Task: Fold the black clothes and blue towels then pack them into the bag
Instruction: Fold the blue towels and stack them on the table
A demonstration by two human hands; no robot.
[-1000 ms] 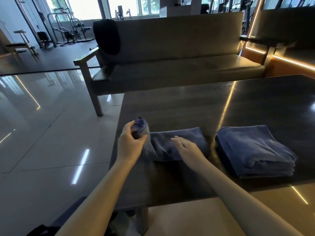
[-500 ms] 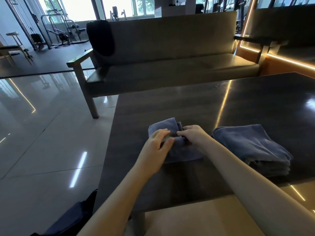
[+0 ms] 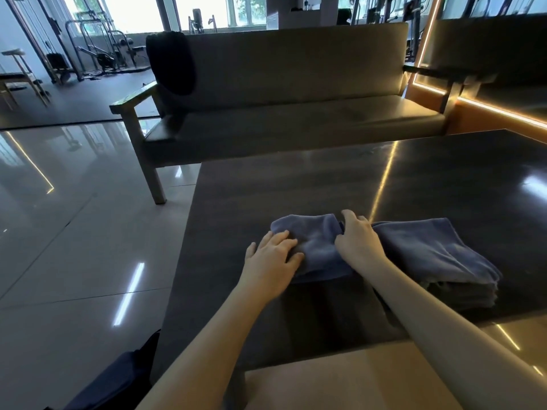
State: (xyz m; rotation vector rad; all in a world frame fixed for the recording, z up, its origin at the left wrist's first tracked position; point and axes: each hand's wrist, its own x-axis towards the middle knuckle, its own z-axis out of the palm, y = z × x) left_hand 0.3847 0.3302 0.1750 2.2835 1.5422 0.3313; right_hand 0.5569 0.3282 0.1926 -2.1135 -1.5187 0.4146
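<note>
A small folded blue towel (image 3: 316, 244) lies near the front left of the dark table (image 3: 296, 187). My left hand (image 3: 272, 261) rests flat on its left edge with straight fingers. My right hand (image 3: 356, 241) lies on the towel's right edge, fingers bent over the fold. Just to the right sits a stack of folded blue towels (image 3: 435, 258). A black garment (image 3: 171, 63) hangs over the left end of the sofa's backrest. A dark bag (image 3: 118, 377) sits on the floor at the lower left, partly cut off.
A long sofa (image 3: 296, 113) with wooden arms stands behind the table. Glossy tiled floor (image 3: 74, 261) spreads to the left. Gym machines (image 3: 97, 51) stand at the back left. A light wooden surface (image 3: 340, 380) lies below the table's near edge.
My left hand brought the towel's left end over to the right, making it half as long. Both hands now lie on the folded towel. The view has shifted closer.
</note>
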